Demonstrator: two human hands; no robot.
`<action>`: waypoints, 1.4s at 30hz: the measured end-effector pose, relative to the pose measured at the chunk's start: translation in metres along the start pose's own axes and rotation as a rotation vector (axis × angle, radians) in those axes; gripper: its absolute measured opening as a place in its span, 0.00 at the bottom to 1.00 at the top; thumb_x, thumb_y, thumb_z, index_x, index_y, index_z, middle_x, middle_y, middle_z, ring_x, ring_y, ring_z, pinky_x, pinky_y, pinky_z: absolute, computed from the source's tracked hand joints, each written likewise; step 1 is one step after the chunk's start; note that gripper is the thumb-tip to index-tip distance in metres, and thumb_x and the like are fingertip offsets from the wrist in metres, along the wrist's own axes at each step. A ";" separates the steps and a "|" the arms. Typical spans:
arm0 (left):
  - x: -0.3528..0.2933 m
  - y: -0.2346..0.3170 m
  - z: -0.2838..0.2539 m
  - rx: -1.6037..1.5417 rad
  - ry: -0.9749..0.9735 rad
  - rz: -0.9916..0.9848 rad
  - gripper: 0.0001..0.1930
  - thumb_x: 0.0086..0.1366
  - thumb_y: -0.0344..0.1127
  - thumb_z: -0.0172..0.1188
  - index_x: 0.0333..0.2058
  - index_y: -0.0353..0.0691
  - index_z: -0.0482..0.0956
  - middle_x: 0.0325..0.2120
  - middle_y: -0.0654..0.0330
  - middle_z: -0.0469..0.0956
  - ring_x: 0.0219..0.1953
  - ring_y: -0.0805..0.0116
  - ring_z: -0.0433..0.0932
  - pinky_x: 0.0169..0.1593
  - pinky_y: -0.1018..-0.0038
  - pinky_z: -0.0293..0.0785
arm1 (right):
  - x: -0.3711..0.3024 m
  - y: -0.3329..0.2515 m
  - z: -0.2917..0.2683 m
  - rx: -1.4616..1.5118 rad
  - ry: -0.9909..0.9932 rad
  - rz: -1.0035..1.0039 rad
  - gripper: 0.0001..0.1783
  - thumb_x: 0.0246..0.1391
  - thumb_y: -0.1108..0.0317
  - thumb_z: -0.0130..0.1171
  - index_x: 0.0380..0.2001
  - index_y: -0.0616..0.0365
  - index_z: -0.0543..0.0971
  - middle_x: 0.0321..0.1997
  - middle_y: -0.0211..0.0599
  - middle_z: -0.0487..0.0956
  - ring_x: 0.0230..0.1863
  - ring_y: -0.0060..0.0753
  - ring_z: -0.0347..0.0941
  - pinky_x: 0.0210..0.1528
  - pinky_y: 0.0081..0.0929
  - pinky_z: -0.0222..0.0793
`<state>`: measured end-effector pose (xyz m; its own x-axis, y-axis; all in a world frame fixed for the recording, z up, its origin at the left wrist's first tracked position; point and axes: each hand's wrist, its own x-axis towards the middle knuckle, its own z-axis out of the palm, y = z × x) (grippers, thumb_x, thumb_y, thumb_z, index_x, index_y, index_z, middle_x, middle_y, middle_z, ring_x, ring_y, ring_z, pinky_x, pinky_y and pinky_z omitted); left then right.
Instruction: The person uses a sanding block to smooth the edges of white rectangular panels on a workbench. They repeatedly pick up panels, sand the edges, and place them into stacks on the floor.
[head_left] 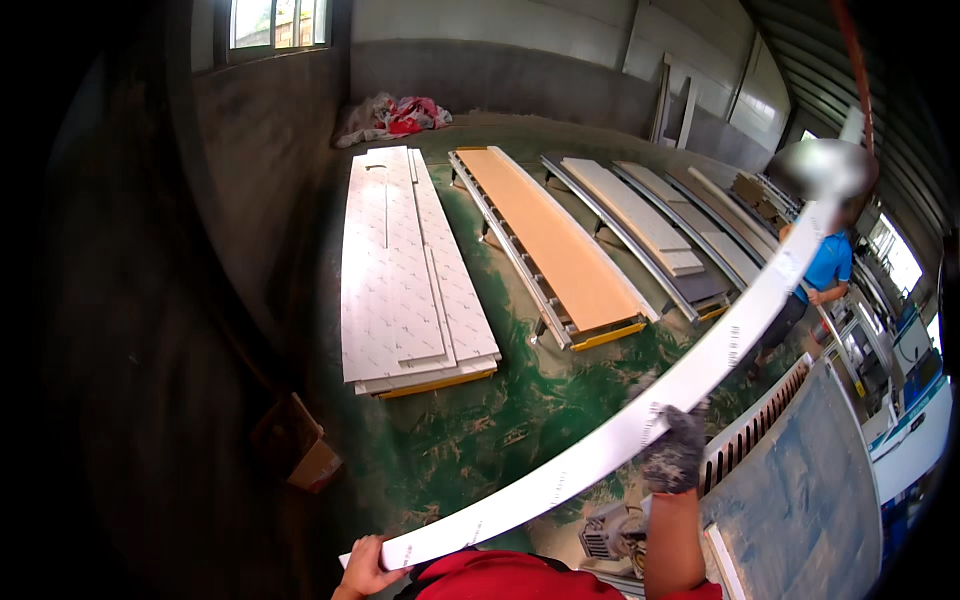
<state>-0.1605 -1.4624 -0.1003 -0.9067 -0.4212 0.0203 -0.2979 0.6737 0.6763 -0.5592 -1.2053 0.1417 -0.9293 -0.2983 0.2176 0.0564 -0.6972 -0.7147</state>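
A long, narrow white board with faint printed marks runs from my lower left up to the far right, bowed by the wide lens. At its near end my left hand, bare, has its fingers closed around the edge. Farther along, my right hand, in a dark grey work glove, grips the board's lower edge. The far end rises in front of a co-worker in a blue shirt, where the picture is blurred.
Left of centre lie stacked white sheets. Beside them are a roller stand with a tan panel and several more panel-laden stands. A cardboard box sits at lower left. Close on my right are a machine table and a motor.
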 end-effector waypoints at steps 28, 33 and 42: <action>0.203 0.109 -0.049 0.453 0.193 -0.631 0.23 0.48 0.46 0.69 0.38 0.38 0.76 0.30 0.43 0.80 0.36 0.38 0.78 0.39 0.50 0.73 | 0.292 0.570 -0.155 0.125 0.457 1.153 0.16 0.50 0.64 0.66 0.43 0.47 0.77 0.36 0.42 0.80 0.35 0.50 0.77 0.41 0.59 0.73; 0.280 0.165 -0.040 0.507 0.117 -0.809 0.25 0.46 0.49 0.71 0.38 0.39 0.76 0.31 0.43 0.80 0.36 0.38 0.78 0.39 0.51 0.74 | 0.347 0.567 -0.164 0.198 0.375 1.324 0.19 0.51 0.62 0.64 0.48 0.47 0.76 0.42 0.41 0.79 0.42 0.52 0.76 0.45 0.62 0.72; 0.386 0.130 -0.008 -0.083 -0.145 -0.961 0.21 0.59 0.44 0.67 0.42 0.33 0.76 0.31 0.53 0.81 0.33 0.66 0.79 0.36 0.67 0.75 | 0.503 0.554 -0.191 -0.236 0.168 1.147 0.20 0.52 0.61 0.65 0.46 0.59 0.77 0.40 0.44 0.82 0.34 0.46 0.81 0.37 0.49 0.77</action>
<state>-0.5464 -1.5421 0.0015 -0.3181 -0.6862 -0.6541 -0.9127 0.0348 0.4072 -1.0650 -1.6173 -0.2713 -0.4163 -0.5693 -0.7089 0.8366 0.0654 -0.5438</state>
